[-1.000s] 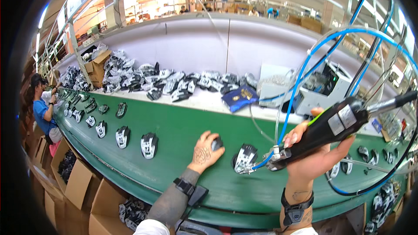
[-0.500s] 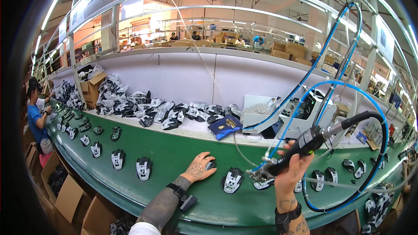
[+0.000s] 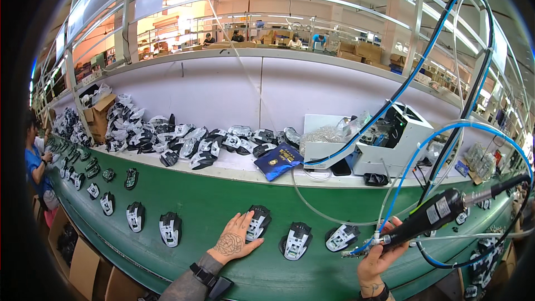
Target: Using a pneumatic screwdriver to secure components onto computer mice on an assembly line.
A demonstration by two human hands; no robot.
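Note:
My left hand (image 3: 233, 239) lies with fingers spread at the near-left edge of a half-built computer mouse (image 3: 258, 224), a black shell with a white inner frame. Its fingertips touch the left side and the thumb reaches the near end. Wrapped in my right hand (image 3: 379, 259) is a black power screwdriver (image 3: 426, 218), fed by a black cable and a blue hose. The metal tip points left, beside the near edge of another mouse (image 3: 342, 238); whether they touch I cannot tell. Between my hands sits a third mouse (image 3: 296, 241).
More mice (image 3: 170, 229) line the green conveyor belt (image 3: 212, 200). On the shelf behind are heaped mouse shells (image 3: 206, 147), a blue pouch (image 3: 278, 160) and a white machine (image 3: 384, 150). A blue hose (image 3: 412, 156) loops at the right. Another person (image 3: 36, 164) works far left.
My left hand has drawn back toward me, uncovering the mouse under its fingertips. The screwdriver has come off the top of the right-hand mouse, moving right and down. The whole view has shifted.

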